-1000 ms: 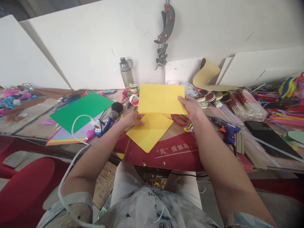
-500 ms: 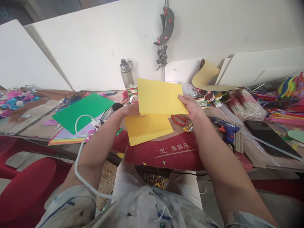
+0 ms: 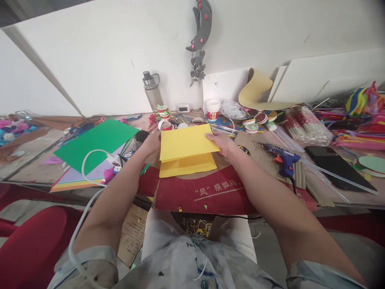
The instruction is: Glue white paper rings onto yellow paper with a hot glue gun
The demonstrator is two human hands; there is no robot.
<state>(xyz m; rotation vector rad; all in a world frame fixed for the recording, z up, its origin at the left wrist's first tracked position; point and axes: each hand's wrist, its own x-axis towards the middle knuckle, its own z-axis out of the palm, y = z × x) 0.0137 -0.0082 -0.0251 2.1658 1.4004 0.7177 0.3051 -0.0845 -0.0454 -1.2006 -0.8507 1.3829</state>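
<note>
A yellow sheet of paper [image 3: 186, 141] is held up by its two sides over the table, tilted towards me. My right hand [image 3: 224, 143] pinches its right edge, thumb on top and fingers underneath. At the left edge is my left hand [image 3: 154, 141], closed on the paper, with its fingers partly hidden. Just below lies a second yellow sheet [image 3: 192, 166], resting on a red and brown cardboard piece [image 3: 198, 194]. Whether the two sheets touch at the back, I cannot tell.
Green paper [image 3: 96, 140] tops a coloured stack at left, beside a white cable [image 3: 90, 154]. A blue glue gun [image 3: 287, 160] and a black phone [image 3: 337, 170] lie at right. Behind stand a bottle [image 3: 154, 94], a paper cup [image 3: 213, 110] and tape rolls [image 3: 260, 119].
Both hands have lowered the upper yellow sheet towards the other one, and it now lies flatter. The paper cup behind it has come into view. My view has shifted slightly.
</note>
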